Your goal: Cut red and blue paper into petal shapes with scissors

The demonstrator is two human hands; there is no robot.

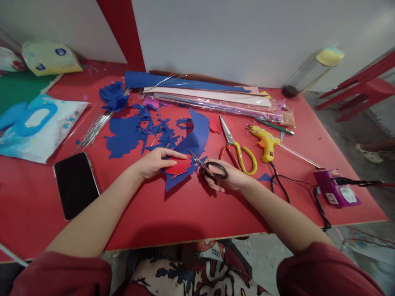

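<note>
My left hand (160, 162) pinches a red scalloped paper template (179, 166) together with a blue sheet (197, 137) lying beneath it. Part of that sheet stands up in a curl behind the template. In my right hand (226, 174) is a pair of small scissors (212, 169) with black handles, my fingers through the loops. Their blades point up and left, at the edge of the blue sheet beside the template. Blue offcuts (165, 133) and cut blue shapes (121, 135) lie just beyond my left hand.
Large scissors (230, 142) and a yellow glue gun (265, 142) lie to the right, its cable near a purple power box (336, 189). At left are a phone (76, 185), a wipes pack (40, 127), wires (95, 129) and a blue flower (113, 96). Wrapped sticks (216, 105) lie behind.
</note>
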